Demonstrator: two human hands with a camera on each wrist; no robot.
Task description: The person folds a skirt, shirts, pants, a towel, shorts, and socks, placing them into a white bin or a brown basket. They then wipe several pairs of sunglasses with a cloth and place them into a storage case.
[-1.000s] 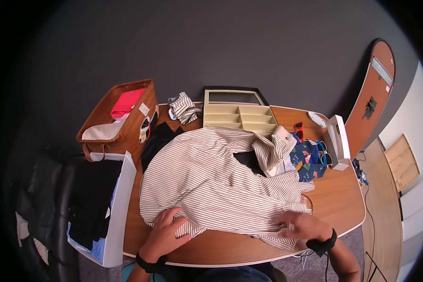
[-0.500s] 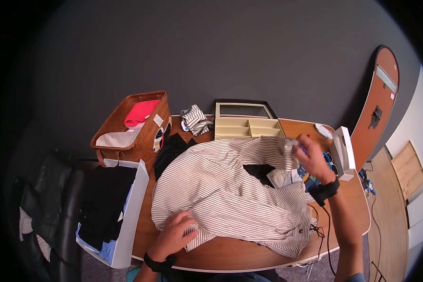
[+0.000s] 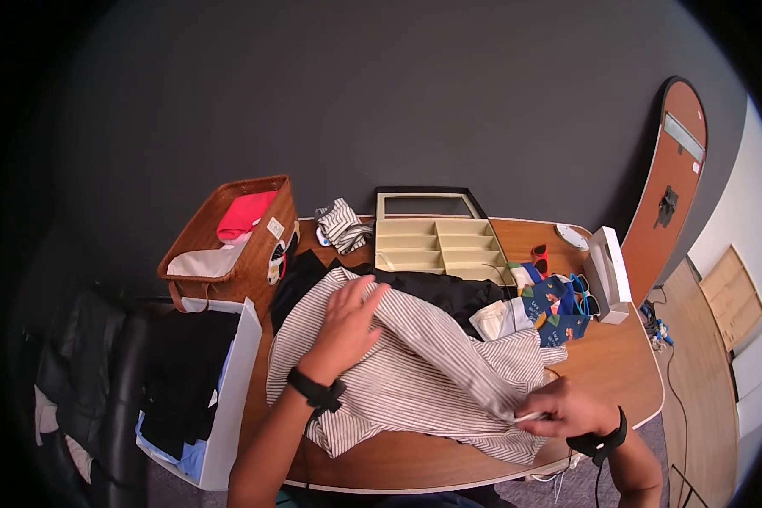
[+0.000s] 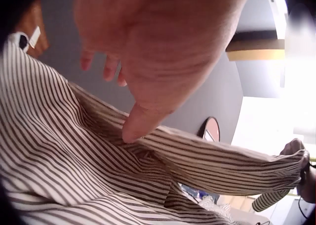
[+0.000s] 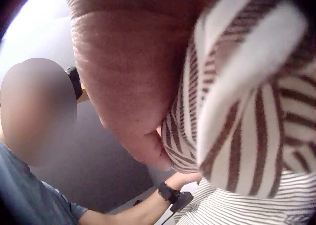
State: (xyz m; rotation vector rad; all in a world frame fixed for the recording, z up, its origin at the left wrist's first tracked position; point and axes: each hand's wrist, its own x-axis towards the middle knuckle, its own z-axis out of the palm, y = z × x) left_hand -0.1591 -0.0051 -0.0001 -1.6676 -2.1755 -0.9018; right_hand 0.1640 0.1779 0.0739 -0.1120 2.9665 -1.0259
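A striped shirt (image 3: 415,381) in white and brown lies spread over the table's front half. My right hand (image 3: 567,409) pinches its sleeve (image 3: 457,347) at the cuff end, near the right front edge. The sleeve slants from the upper left of the shirt down to that hand; in the right wrist view the striped cuff (image 5: 242,151) bunches beside the palm. My left hand (image 3: 347,326) is over the shirt's upper left, fingers extended. In the left wrist view its thumb (image 4: 140,123) touches the sleeve's fold.
Behind the shirt are black cloth (image 3: 436,289) and a divided cream box (image 3: 406,227). Patterned socks (image 3: 554,296), red sunglasses (image 3: 540,259) and a white box (image 3: 605,271) stand right. A wicker basket (image 3: 267,203) and a white bin (image 3: 233,406) of clothes stand left.
My right hand went up to the sleeve's cuff at the back, then brought it down toward the front right, uncovering black cloth. My left hand moved from the front edge up the shirt.
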